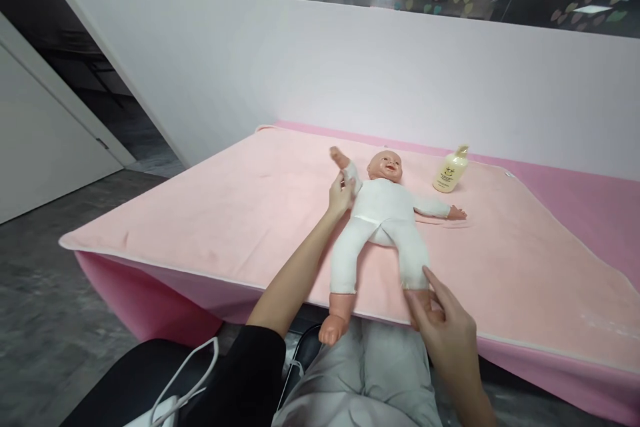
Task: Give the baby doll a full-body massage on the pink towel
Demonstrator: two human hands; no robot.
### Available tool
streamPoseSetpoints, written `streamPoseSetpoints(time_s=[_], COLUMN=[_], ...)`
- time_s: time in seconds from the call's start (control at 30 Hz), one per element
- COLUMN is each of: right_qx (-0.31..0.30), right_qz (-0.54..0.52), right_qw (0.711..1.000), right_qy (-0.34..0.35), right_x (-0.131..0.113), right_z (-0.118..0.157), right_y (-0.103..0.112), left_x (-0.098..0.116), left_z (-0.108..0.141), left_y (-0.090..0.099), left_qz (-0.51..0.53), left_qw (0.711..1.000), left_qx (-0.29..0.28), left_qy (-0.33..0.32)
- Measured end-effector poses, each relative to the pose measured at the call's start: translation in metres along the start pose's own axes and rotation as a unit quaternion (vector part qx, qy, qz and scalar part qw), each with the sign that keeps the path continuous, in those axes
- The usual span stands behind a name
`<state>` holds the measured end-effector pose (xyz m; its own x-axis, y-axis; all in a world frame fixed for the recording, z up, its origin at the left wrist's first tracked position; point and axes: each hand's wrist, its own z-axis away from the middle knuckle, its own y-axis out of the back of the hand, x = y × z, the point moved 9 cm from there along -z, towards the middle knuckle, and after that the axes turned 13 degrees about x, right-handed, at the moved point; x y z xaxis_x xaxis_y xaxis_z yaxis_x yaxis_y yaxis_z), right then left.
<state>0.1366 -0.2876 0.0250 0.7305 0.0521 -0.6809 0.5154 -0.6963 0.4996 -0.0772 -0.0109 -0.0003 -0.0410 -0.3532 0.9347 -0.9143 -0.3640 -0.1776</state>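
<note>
A baby doll [383,203] with a white cloth body lies face up on a pink blanket [210,207], its head toward the wall. My left hand [342,195] is closed around the doll's raised arm on the left side. Around the lower leg on the right side, at the edge of the white cloth, my right hand [443,317] has its fingers and thumb closed. The doll's other foot [334,327] hangs over the blanket's near edge. Its other arm [440,209] stretches out flat to the right.
A pale yellow pump bottle [451,170] stands beyond the doll's outstretched arm. Behind the table rises a white wall [300,60] with glass above. A black chair [145,373] holding a white cable [195,353] is at the lower left. My legs are under the near edge.
</note>
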Motion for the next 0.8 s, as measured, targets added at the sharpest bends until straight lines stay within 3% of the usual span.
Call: streamPoseSetpoints(time_s=[0.07,0.17,0.23,0.33,0.47,0.6,0.7,0.8], right_qx=[-0.017,-0.05,-0.06,-0.043,-0.023,-0.038,-0.034,-0.022], right_qz=[-0.002,0.017,0.046,0.047,-0.009,0.017,0.06,0.08], right_qw=[1.0,0.998,0.996,0.997,0.999,0.999,0.997,0.995], right_qy=[0.012,0.04,0.05,0.045,0.028,0.022,0.029,0.05], right_x=[-0.009,-0.023,-0.029,-0.03,-0.023,-0.002,0.011,0.012], right_z=[-0.023,-0.051,-0.066,-0.078,-0.061,-0.005,0.031,0.037], right_y=[-0.007,-0.03,-0.047,-0.058,-0.039,-0.01,0.003,0.005], left_x=[0.02,0.039,0.043,0.045,0.041,0.025,-0.001,-0.024], left_z=[0.013,0.037,0.046,0.048,0.037,0.017,0.005,-0.001], left_y=[-0.018,-0.041,-0.047,-0.046,-0.036,-0.018,-0.006,0.008], left_qz=[-0.061,-0.185,-0.244,-0.268,-0.214,-0.07,0.03,0.053], left_qw=[0.99,0.937,0.903,0.893,0.933,0.989,0.998,0.99], left_qx=[-0.093,-0.208,-0.241,-0.243,-0.201,-0.101,-0.03,0.041], left_qy=[-0.087,-0.211,-0.258,-0.269,-0.211,-0.082,0.034,0.127])
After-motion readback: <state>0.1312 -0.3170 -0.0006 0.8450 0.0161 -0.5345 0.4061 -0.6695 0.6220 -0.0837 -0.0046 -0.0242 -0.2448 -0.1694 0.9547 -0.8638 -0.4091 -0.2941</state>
